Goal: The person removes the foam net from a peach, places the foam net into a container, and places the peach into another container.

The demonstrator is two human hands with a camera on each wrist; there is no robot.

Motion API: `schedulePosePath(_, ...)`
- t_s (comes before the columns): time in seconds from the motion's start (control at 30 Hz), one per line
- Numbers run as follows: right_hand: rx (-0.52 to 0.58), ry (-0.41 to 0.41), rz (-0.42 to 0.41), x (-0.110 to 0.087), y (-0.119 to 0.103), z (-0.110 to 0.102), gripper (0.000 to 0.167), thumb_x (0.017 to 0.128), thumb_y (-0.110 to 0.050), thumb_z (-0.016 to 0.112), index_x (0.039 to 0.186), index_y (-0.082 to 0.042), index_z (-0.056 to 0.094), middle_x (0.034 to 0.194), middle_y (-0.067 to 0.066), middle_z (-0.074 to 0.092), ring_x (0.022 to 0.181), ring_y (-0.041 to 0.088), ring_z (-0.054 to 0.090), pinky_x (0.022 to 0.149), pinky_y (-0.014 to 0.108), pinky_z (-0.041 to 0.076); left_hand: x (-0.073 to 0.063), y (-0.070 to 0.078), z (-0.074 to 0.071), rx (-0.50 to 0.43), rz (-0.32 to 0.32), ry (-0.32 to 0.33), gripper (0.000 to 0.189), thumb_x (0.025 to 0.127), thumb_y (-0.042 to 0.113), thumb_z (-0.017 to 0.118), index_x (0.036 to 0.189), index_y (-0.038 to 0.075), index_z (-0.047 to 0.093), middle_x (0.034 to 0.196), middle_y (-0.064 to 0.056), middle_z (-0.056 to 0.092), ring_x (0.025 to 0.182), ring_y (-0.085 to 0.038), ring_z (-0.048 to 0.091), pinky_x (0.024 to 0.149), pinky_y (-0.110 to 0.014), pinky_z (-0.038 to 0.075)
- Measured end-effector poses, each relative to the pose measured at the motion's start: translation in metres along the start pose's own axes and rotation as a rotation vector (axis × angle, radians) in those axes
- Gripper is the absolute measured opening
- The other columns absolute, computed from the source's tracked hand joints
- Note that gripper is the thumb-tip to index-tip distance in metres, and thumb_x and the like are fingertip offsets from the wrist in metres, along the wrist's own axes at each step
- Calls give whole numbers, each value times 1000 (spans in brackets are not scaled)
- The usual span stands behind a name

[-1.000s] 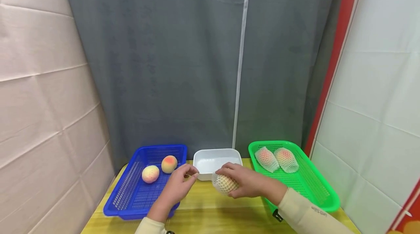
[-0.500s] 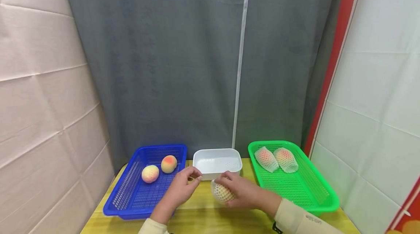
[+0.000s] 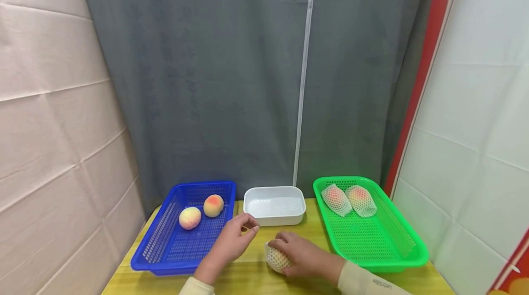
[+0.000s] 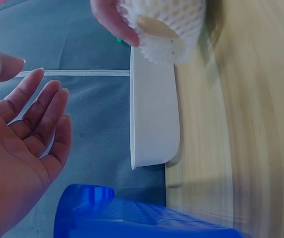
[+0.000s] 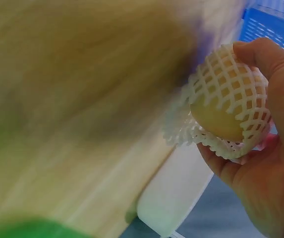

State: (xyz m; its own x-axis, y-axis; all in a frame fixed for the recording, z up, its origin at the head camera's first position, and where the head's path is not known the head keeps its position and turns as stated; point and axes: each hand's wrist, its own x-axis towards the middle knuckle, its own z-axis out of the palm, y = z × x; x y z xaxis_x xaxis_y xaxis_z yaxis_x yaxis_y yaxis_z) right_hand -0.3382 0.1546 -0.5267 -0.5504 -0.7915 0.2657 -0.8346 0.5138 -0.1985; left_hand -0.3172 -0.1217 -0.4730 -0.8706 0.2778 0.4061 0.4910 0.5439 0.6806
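My right hand point(image 3: 306, 254) grips a peach in a white foam net point(image 3: 276, 258) low over the wooden table, in front of the white tray. In the right wrist view, thumb and fingers curve round the netted peach point(image 5: 231, 94), and some bare yellow skin shows at the net's open end. My left hand point(image 3: 232, 242) hovers to the left of it with nothing in it. Its fingers point(image 4: 37, 111) are loosely bent in the left wrist view, apart from the net. Whether the peach touches the table, I cannot tell.
A blue basket point(image 3: 144, 258) on the left holds two bare peaches point(image 3: 190, 218). The white tray point(image 3: 274, 220) stands at the back middle. On the right, a green basket point(image 3: 372, 240) holds two netted peaches point(image 3: 336, 200). A grey curtain point(image 3: 223, 79) hangs behind.
My right hand has brought the netted peach down and nearer to me, away from the white tray. The left hand has shifted a little to the right and nearer.
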Motion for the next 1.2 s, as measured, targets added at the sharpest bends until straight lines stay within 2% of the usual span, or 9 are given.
schedulePosePath(0.17,-9,-23,10,-2,1,7,78,86,-32,91,157,-25,57,140,0,59,121,13,58,100,36,58,-2,1,3,7,7,-5,11,108,27,73,103,18,74,105,11,71,104,-15,69,95,-53,59)
schedulePosePath(0.4,-12,-22,24,-4,-1,8,81,88,-34,91,159,-26,55,142,1,58,122,15,58,100,36,58,-1,3,8,14,26,-17,10,108,26,73,104,17,75,105,12,71,103,-13,69,94,-47,60)
schedulePosePath(0.57,13,-31,61,-5,-3,3,91,86,-36,93,165,-27,50,146,3,59,125,17,60,104,40,58,-2,4,14,-37,20,-25,11,108,25,72,106,15,75,106,7,72,104,-14,69,94,-47,60)
schedulePosePath(0.73,81,9,129,-6,-2,-3,96,87,-50,94,167,-25,48,151,1,58,130,18,62,109,45,56,-4,9,23,-132,-53,-7,10,107,20,73,109,11,75,108,2,74,107,-18,70,92,-39,60)
schedulePosePath(0.83,153,41,187,-8,-2,-10,93,88,-54,92,165,-25,49,156,1,56,137,22,60,112,50,54,-4,13,28,-174,-102,21,13,105,18,74,111,7,75,107,-1,74,107,-22,70,92,-40,60)
schedulePosePath(1.03,323,122,288,-17,-5,-21,89,91,-51,90,163,-17,50,160,4,55,144,33,57,116,59,50,-9,15,37,-222,-173,59,18,103,16,74,113,1,75,107,-3,75,104,-21,70,91,-39,60)
schedulePosePath(1.1,381,142,321,-20,-6,-21,90,92,-50,90,162,-13,50,160,8,55,143,37,57,115,62,49,-11,15,39,-231,-197,67,18,102,16,74,114,2,75,108,-4,75,104,-22,69,91,-39,59)
schedulePosePath(1.2,463,164,391,-24,-7,-19,93,92,-49,90,163,-7,47,161,17,54,142,44,57,113,67,49,-12,13,45,-252,-268,64,19,102,16,74,115,2,74,111,-6,75,106,-23,69,91,-40,59)
